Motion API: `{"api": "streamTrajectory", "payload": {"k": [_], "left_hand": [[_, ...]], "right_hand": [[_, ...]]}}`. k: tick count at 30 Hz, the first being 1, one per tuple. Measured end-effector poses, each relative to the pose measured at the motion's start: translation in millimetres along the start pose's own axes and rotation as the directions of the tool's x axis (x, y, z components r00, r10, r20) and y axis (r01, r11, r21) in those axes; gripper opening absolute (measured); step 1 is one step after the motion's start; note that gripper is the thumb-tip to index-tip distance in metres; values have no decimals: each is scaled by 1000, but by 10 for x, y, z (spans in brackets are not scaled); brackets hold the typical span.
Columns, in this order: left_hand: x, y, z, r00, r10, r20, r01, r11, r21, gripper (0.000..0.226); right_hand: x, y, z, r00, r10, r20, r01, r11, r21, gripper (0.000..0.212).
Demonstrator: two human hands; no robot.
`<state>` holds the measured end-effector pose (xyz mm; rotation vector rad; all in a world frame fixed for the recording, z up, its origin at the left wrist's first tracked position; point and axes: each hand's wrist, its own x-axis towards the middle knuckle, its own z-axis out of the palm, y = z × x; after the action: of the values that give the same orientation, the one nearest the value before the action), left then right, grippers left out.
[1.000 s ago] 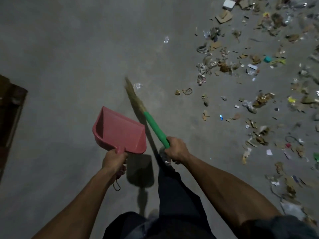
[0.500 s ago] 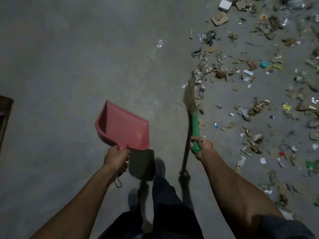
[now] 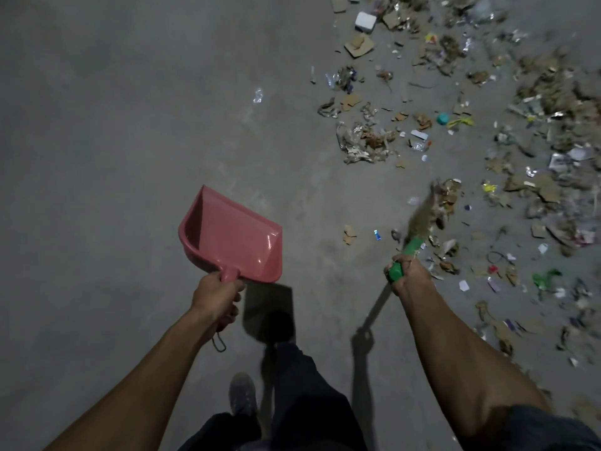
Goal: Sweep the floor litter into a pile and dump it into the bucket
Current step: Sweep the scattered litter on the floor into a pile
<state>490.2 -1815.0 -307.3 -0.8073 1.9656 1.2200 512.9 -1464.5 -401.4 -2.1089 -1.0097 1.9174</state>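
Grey concrete floor (image 3: 113, 141), with scattered litter (image 3: 487, 141) spread across its right side. Left hand (image 3: 215, 296) grips the pink dustpan (image 3: 232, 234), mouth pointing up-left; right hand (image 3: 407, 275) grips the green-handled broom (image 3: 419, 227), its long axis running up-right, blurred bristles at the litter's edge.

Broom (image 3: 422, 219) bristles now further right, swung from bare floor into the litter (image 3: 448, 203).

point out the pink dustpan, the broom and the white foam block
pink dustpan (image 3: 232, 237), head view, on its flat inner pan
broom (image 3: 413, 245), head view, on the green handle just below the bristles
white foam block (image 3: 365, 21), head view, on its top face
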Motion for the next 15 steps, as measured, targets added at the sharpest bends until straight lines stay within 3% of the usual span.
{"api": "streamTrajectory", "payload": {"k": [3,6,9,12,15], "left_hand": [[-32,20,-1,1000,14,14,-14,1000,20,3],[-94,42,-11,999,22,30,-23,999,38,4],[-170,44,-11,999,20,48,-23,998,59,5],[-235,46,36,997,7,75,-14,995,97,6],[-278,49,124,995,0,99,-13,992,127,6]], "right_hand": [[-288,106,35,994,-106,-9,107,993,53,32],[-705,432,-30,987,-147,63,149,988,-34,33],[-1154,815,-220,974,-165,154,196,957,-212,21],[-1414,1030,-430,951,-125,284,231,898,-376,18],[-1393,1077,-564,941,-14,338,170,883,-438,23]]}}
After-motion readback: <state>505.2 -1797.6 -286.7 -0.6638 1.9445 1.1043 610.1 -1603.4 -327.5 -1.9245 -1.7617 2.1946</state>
